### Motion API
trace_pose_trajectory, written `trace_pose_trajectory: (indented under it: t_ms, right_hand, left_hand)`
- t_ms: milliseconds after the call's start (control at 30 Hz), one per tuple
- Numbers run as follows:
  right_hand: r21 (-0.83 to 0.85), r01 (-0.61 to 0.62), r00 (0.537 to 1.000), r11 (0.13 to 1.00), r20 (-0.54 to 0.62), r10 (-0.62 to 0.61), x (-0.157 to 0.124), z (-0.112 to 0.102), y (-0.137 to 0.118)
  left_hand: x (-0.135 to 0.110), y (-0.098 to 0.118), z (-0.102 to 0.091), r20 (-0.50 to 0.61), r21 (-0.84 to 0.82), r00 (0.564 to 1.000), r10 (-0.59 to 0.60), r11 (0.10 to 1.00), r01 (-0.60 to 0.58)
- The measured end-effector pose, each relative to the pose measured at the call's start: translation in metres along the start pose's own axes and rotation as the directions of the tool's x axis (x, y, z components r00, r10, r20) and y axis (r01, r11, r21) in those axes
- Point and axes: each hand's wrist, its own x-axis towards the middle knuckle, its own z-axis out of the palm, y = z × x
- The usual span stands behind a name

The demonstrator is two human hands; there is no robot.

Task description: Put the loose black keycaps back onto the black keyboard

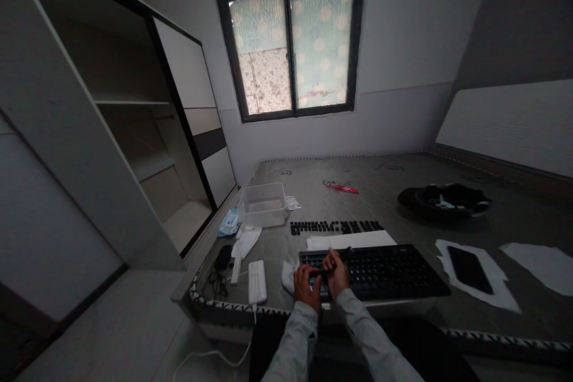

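A black keyboard [394, 271] lies at the near edge of the mattress, with bare-looking patches at its left end where keycaps seem to be off. Over that left end, my left hand [307, 287] and my right hand [337, 276] are close together. A slim dark stick-like tool [348, 251] pokes up out of my right hand's closed fingers; its kind is unclear. My left fingers pinch around something dark and small near the tool's lower end. Behind the keyboard, loose black keycaps [333, 227] are laid out in rows beside a folded white paper [351, 240].
Left of the keyboard are a white power strip [256, 282], a black mouse [222, 258], a clear plastic box [264, 206] and a blue mask pack [229, 223]. To the right, a phone [470, 270] rests on paper, near a dark cap [447, 202]. A red item [342, 187] lies farther back.
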Motion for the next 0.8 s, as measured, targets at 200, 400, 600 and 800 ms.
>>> trace_pose_trajectory:
  t_ms: [200,400,600,800]
  right_hand:
    - [-0.017,0.084,0.996,0.996,-0.038,-0.085,-0.001,-0.003,-0.014]
    - [-0.354,0.162,0.984,0.921,-0.011,-0.177,-0.009,-0.032,-0.035]
    - [-0.706,0.639,0.769,0.305,0.595,-0.232,-0.029,-0.104,-0.051]
    - [-0.727,0.683,0.723,-0.071,0.687,-0.075,-0.04,-0.19,-0.05]
  left_hand:
    - [0.0,-0.004,0.001,0.012,-0.001,1.0,-0.012,1.0,0.012]
    - [0.0,-0.004,-0.003,0.002,0.001,1.0,0.004,1.0,-0.004]
    - [0.0,-0.007,-0.005,0.015,-0.031,1.0,-0.026,0.999,0.027]
    - [-0.001,-0.01,-0.002,0.021,-0.139,0.979,-0.204,0.969,0.205]
